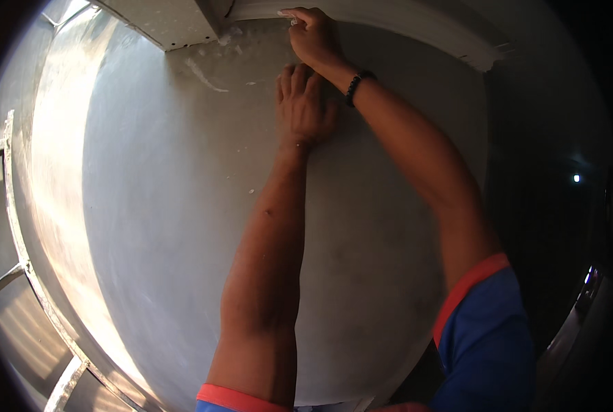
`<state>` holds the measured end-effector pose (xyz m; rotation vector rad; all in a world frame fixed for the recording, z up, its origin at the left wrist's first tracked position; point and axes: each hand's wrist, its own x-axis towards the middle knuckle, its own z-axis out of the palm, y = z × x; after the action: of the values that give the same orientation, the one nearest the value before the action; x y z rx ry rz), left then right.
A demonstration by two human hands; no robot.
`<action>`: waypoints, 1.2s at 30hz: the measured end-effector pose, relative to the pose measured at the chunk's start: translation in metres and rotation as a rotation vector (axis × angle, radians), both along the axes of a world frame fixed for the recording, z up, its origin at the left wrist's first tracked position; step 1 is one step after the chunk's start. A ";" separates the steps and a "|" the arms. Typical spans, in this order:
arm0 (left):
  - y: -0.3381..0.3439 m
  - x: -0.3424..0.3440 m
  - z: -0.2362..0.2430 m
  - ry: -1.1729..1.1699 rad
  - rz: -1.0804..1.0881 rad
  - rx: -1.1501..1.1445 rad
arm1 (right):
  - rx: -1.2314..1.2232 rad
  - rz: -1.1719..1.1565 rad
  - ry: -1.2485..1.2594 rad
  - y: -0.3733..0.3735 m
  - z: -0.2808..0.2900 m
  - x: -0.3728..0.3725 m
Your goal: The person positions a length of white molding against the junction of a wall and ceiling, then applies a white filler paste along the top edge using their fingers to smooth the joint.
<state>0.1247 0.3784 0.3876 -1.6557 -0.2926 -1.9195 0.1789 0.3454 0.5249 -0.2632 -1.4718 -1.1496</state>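
My left hand lies against the grey wall, palm toward it, fingers stretched out and a little apart. Just above it, my right hand is raised to the pale ledge along the top of the wall. Its fingers are curled closed, and a small whitish bit shows at the fingertips, too small to name. A dark beaded bracelet circles the right wrist. White smears mark the wall left of both hands.
A light boxy beam juts out at the upper left. Along the left edge runs a pale frame of bars, beside a brightly sunlit strip. The right side is dark, with a small light.
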 end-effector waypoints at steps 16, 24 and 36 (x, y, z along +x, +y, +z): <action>-0.005 0.016 0.001 0.014 0.300 -0.020 | -0.497 0.441 0.819 -0.189 -0.015 0.363; -0.006 0.017 0.003 0.007 0.382 -0.043 | -0.551 0.225 0.923 -0.211 0.046 0.352; -0.009 0.017 0.001 0.000 0.366 -0.064 | -0.539 0.492 0.693 -0.186 0.052 0.368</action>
<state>0.1417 0.3691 0.3890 -1.5193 -0.6175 -1.6491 0.5464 0.1598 0.5772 -0.5673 -1.0937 -0.1990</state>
